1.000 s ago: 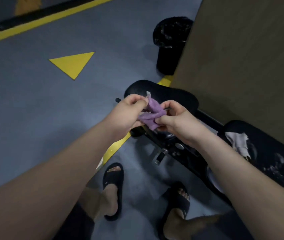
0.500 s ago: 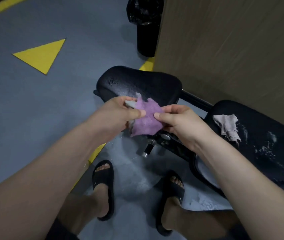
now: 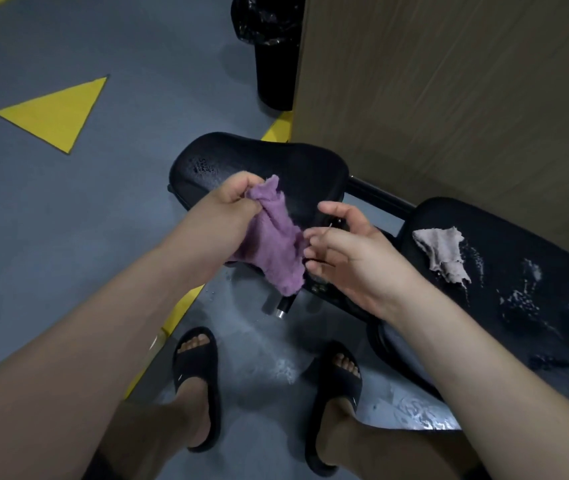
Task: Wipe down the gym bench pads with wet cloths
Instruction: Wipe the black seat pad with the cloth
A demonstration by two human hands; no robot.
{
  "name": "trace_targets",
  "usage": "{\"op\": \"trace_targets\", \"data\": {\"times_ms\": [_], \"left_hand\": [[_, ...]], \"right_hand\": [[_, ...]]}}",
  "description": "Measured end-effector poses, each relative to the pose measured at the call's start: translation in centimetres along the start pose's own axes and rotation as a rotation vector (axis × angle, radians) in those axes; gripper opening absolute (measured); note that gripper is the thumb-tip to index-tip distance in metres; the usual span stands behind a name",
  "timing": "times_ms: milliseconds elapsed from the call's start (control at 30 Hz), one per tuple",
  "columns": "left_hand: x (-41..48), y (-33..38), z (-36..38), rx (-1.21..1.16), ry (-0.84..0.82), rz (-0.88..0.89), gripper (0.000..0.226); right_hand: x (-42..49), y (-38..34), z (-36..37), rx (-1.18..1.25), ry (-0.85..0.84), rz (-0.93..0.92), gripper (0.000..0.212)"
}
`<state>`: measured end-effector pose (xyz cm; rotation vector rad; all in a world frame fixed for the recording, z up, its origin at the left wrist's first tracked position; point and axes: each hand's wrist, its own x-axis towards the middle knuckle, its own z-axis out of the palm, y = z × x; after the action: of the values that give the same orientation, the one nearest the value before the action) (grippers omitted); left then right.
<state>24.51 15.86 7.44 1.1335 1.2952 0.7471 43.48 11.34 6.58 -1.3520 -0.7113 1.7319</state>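
A purple cloth [image 3: 276,244] hangs from my left hand [image 3: 231,206], which grips its upper end above the small black seat pad [image 3: 307,164]. My right hand [image 3: 341,251] hovers just right of the cloth with fingers spread and relaxed; its fingertips are at the cloth's edge, without a grip. The long black bench pad [image 3: 532,258] stretches to the right, streaked with wet patches. A crumpled grey cloth [image 3: 444,252] lies on its near end.
A brown panel wall [image 3: 449,98] stands right behind the bench. A black bin with a liner [image 3: 272,50] sits at the wall's corner. Yellow floor markings [image 3: 58,112] lie to the left. My feet in black slippers [image 3: 196,375] stand on a wet floor below the bench frame.
My right hand has let go of the purple cloth and opened its fingers. The cloth now hangs down from my left hand alone. The view shifted slightly.
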Motion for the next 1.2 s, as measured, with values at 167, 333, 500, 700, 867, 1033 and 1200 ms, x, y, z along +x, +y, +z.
{"op": "trace_targets", "data": {"times_ms": [167, 333, 500, 700, 867, 1033, 1200], "left_hand": [[0.1, -0.1, 0.1, 0.013, -0.092, 0.019, 0.028], [0.8, -1.2, 0.3, -0.009, 0.041, -0.107, 0.022], [0.7, -1.1, -0.2, -0.21, -0.024, -0.175, 0.053], [0.2, -2.3, 0.2, 0.382, -0.169, 0.051, 0.039], [0.9, -2.6, -1.0, 0.411, -0.101, 0.081, 0.016], [1.4, -3.7, -1.7, 0.446, -0.161, 0.081, 0.017], [3.6, -5.2, -2.1, 0.569, 0.104, 0.077, 0.013]], "right_hand": [[0.5, 0.5, -0.6, -0.441, 0.011, -0.187, 0.058], [1.0, 0.3, -0.4, -0.447, 0.095, -0.208, 0.008], [1.4, 0.2, -0.7, -0.194, 0.275, -0.128, 0.019], [1.5, -0.2, -0.6, 0.087, 0.148, -0.053, 0.014], [1.0, 0.6, -1.3, -0.704, 0.009, -0.155, 0.016], [1.8, 1.5, -0.8, -0.565, 0.016, -0.166, 0.029], [2.5, 1.5, -0.8, -0.652, 0.167, -0.111, 0.01]]}}
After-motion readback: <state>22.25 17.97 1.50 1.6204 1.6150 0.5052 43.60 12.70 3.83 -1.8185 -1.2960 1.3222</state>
